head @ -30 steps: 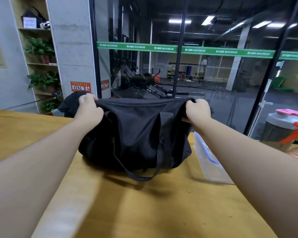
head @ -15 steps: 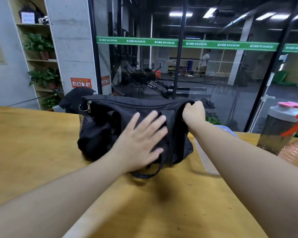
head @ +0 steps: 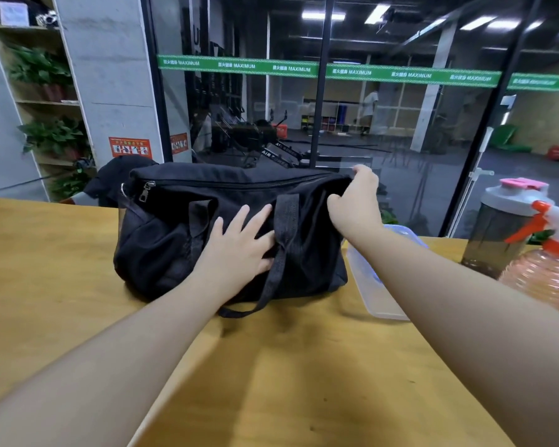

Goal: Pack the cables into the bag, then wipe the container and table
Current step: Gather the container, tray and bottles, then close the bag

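Note:
A black duffel bag [head: 175, 240] stands on the wooden table [head: 46, 285], its top zipper closed with the pull at the left end. My left hand [head: 239, 250] lies flat with spread fingers on the bag's front, beside a hanging strap. My right hand [head: 355, 204] grips the bag's upper right end. A clear plastic container [head: 371, 291] sits just right of the bag, partly hidden behind my right forearm. No cables are visible.
A dark shaker bottle with a pink lid [head: 501, 230] and a pink spray bottle with an orange-white trigger [head: 549, 269] stand at the right edge. A glass wall runs behind the table. A shelf with plants [head: 46, 137] is at the far left.
My left hand let go of the bag's left end and came to lie flat on its front. The zipper now shows closed. My right hand stays on the right end.

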A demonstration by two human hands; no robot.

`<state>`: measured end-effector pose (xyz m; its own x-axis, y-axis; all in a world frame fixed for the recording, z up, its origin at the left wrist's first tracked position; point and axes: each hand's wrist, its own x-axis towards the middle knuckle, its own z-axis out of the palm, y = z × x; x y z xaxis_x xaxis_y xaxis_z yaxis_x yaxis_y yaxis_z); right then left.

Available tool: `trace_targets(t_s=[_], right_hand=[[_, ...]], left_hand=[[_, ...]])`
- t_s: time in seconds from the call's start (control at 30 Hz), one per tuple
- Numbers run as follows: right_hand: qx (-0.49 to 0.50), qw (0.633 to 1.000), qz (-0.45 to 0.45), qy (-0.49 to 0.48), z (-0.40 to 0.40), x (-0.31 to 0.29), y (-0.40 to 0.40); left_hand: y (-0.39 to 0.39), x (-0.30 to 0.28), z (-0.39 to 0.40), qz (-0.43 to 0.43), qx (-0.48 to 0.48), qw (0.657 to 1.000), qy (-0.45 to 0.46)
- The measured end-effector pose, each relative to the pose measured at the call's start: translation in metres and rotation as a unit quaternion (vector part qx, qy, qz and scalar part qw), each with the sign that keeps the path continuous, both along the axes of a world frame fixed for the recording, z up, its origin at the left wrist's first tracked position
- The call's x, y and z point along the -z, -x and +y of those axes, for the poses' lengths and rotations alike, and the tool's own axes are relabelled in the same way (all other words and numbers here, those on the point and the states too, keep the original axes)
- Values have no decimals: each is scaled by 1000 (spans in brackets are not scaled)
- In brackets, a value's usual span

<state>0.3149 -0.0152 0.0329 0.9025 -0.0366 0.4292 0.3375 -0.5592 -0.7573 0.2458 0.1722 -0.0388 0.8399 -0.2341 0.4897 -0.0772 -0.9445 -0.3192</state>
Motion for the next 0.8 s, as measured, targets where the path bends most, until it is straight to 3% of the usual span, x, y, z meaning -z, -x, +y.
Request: trace_targets(t_s=[0.1,0.17,0.27,0.37,0.63,0.8], right_hand=[[6,982,-106,156,9,10,8],[-42,962,-147,225,17,15,13],[-107,942,-101,302,29,32,14],[-96,926,-4,365,34,46,8],[-98,903,105,406,35,43,3],[-111,918,125,359,29,47,7]], left_hand=[[-7,4,-2,-38,-14,999,-12],[-10,5,-2,-53,-34,998,-4],[-15,13,1,-36,-81,996,25],[-19,23,3,35,-95,993,60],[-9,11,25,35,-71,996,49],[-6,12,35,104,-105,975,165]])
